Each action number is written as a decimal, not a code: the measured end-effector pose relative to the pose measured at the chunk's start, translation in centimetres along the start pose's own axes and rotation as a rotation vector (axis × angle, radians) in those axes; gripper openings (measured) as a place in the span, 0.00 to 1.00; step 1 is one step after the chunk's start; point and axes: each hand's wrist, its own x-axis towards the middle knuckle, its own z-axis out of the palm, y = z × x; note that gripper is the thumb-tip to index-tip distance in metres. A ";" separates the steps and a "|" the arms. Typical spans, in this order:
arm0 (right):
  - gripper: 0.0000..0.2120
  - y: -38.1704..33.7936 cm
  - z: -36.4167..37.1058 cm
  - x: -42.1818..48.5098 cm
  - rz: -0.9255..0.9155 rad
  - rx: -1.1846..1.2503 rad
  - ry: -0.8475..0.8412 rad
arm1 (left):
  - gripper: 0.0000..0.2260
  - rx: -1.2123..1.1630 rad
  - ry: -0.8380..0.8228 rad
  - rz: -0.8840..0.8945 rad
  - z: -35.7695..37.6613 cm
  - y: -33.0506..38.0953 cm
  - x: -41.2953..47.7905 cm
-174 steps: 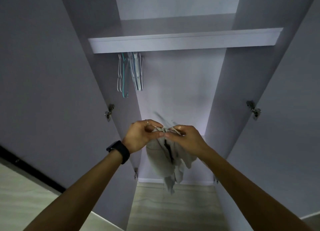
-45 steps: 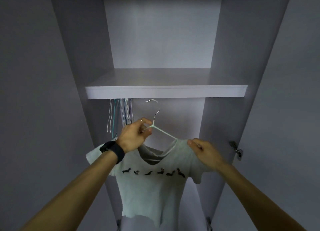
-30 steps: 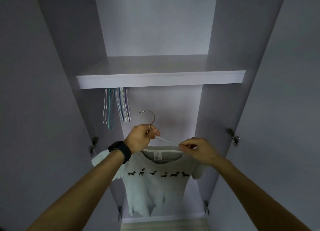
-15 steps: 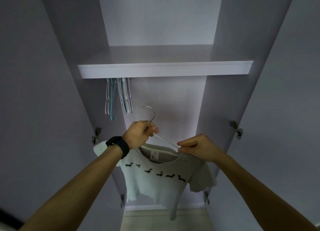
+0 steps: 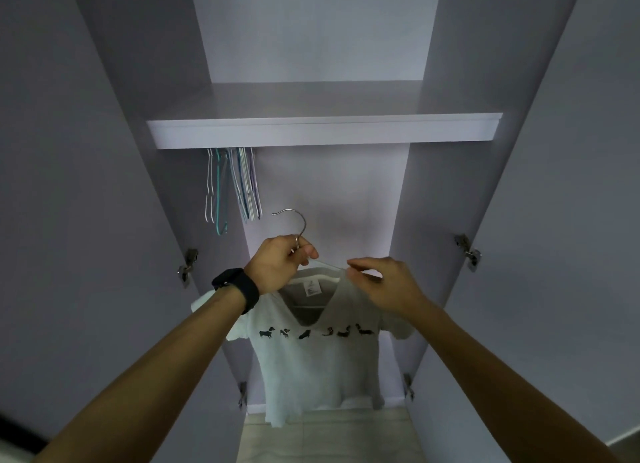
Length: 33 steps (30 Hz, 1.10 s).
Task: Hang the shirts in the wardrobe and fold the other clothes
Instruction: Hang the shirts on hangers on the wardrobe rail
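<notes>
Now the shirt hangs squarer than half a second ago, print facing the camera, long axis vertical, hem down, within the wardrobe below its shelf. The hands are apart. Left hand grips the hanger, hook up; right hand pinches the right-side shoulder.

Pale floor along the bottom edge; black watch strapped round a wrist; dark strip at bottom left.
</notes>
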 end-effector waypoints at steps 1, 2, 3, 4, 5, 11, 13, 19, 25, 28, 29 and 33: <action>0.14 0.7 -0.1 -0.3 -0.054 -0.042 0.020 | 0.09 -0.011 0.010 -0.002 -0.4 -0.1 -0.1; 0.13 1.3 -0.2 -0.6 -0.120 -0.082 0.034 | 0.09 -0.021 0.012 -0.004 -0.6 -0.2 -0.1; 0.13 1.8 -0.2 -0.8 -0.185 -0.127 0.048 | 0.09 -0.025 0.010 -0.009 -0.8 -0.2 0.0; 0.12 2.2 -0.1 -0.9 -0.222 -0.171 0.055 | 0.09 -0.022 0.006 -0.013 -0.9 -0.2 0.1; 0.09 2.6 0.2 -0.9 -0.250 -0.238 0.067 | 0.09 -0.015 0.002 -0.015 -0.8 -0.1 0.2; 0.13 2.5 1.2 -1.2 -0.146 -0.281 -0.019 | 0.08 0.056 -0.008 0.019 1.1 1.5 0.7; 0.12 2.5 1.1 -1.3 -0.110 -0.236 -0.046 | 0.08 0.075 0.023 0.021 1.6 1.7 1.1; 0.11 3.6 0.6 -2.0 0.010 -0.250 -0.038 | 0.13 0.108 0.026 -0.015 3.3 1.8 1.6; 0.13 5.0 -0.2 -2.5 0.171 -0.370 -0.031 | 0.16 0.213 -0.072 -0.051 5.5 0.2 2.5; 0.14 6.1 -1.0 -2.4 0.245 -0.399 -0.002 | 0.15 0.298 -0.122 0.008 6.6 0.3 3.3; 0.15 6.3 -1.1 -2.4 0.276 -0.402 -0.004 | 0.15 0.335 -0.129 0.029 6.8 0.4 3.5; 0.15 7.6 -3.0 -0.5 0.351 -0.431 0.036 | 0.18 0.485 -0.036 0.163 6.4 2.7 7.1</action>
